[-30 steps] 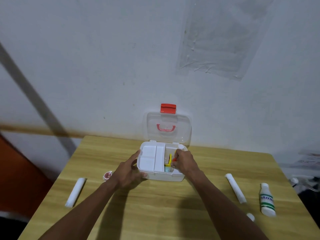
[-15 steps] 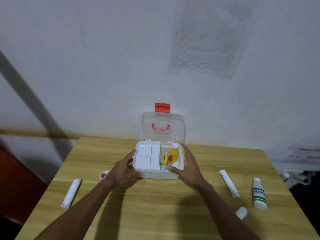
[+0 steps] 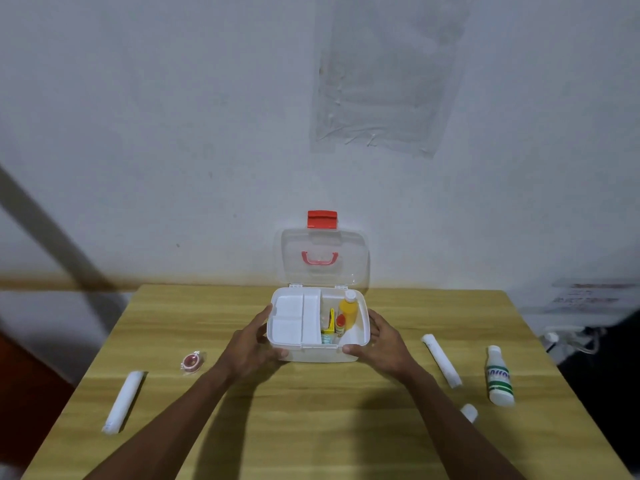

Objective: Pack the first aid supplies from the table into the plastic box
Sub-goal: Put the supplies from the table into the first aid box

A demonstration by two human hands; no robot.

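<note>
I see the plastic box point(image 3: 313, 355) mid-table point(image 3: 311, 427) against the wall, lid point(image 3: 323, 258) upright behind it, two bottles point(image 3: 347, 311) in its right compartment, a roll point(image 3: 122, 402) and small packet point(image 3: 191, 362) left, another roll point(image 3: 441, 360), bottle point(image 3: 499, 377), small cap point(image 3: 469, 412) right.

left hand point(image 3: 250, 344) + right hand point(image 3: 384, 342) | grip | plastic box point(image 3: 317, 355) sides | lid open

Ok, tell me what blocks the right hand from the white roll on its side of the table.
Nothing visible does. The right hand rests on the plastic box; the white roll lies to its right on bare table, the green-striped bottle farther out.
</note>
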